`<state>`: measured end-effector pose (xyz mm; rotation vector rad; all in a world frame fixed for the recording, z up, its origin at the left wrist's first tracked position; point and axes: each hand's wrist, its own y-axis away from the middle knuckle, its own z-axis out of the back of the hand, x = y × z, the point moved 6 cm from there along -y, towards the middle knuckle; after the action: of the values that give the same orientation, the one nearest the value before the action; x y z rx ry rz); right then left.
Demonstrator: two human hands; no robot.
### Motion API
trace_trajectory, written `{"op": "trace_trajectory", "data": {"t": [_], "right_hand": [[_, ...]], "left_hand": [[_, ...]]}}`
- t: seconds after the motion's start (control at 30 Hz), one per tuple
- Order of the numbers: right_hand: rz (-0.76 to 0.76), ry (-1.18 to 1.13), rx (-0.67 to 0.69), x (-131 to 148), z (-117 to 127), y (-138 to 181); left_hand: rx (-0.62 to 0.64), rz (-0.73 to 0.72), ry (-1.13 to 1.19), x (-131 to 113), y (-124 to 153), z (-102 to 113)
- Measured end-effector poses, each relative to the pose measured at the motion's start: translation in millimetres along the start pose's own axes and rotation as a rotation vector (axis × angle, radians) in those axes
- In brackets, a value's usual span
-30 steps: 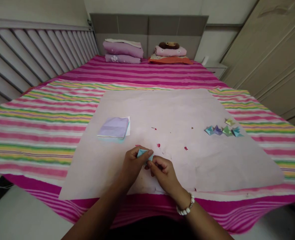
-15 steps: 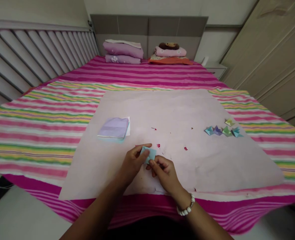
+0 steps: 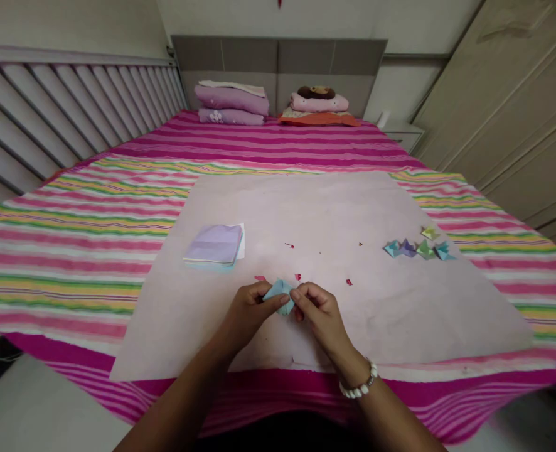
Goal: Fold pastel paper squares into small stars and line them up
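Observation:
A small folded piece of light blue origami paper is held between both hands, above the near part of a large pale sheet. My left hand pinches its left side, with the thumb across the front. The fingertips of my right hand grip its right corner. The fingers behind the paper are partly hidden. To the left lies a stack of square paper, lilac on top with blue and white edges showing. Several small folded paper figures in blue, purple, green and yellow sit at the right.
Small red scraps are scattered on the sheet near the hands. The sheet lies on a bed with a striped cover. Folded purple bedding and a pink pile stand at the headboard. A white railing runs along the left.
The blue paper has been turned so that a corner points up and a centre crease shows. My right hand has moved up along its right side. The view has tilted slightly.

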<state>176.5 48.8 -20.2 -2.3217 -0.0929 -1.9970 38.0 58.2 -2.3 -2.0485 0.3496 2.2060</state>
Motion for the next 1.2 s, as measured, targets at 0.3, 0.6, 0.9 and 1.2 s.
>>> {"op": "trace_trajectory", "data": {"t": [0.3,0.6,0.9,1.2], "right_hand": [[0.058,0.031,-0.044,5.0,3.6,-3.6],[0.042,-0.112,-0.039,8.5,5.5,-4.0],[0.014,-0.057,-0.015,7.3,5.2,-3.3],[0.0,-0.063,0.032,9.7,4.3,-2.2]], "left_hand": [[-0.049,-0.016,0.137,1.7,-1.5,9.9],[-0.021,-0.076,0.177,-5.2,1.5,9.3],[0.019,-0.073,0.131,-2.7,4.2,10.0],[0.044,-0.049,0.125,0.3,4.1,8.2]]}}
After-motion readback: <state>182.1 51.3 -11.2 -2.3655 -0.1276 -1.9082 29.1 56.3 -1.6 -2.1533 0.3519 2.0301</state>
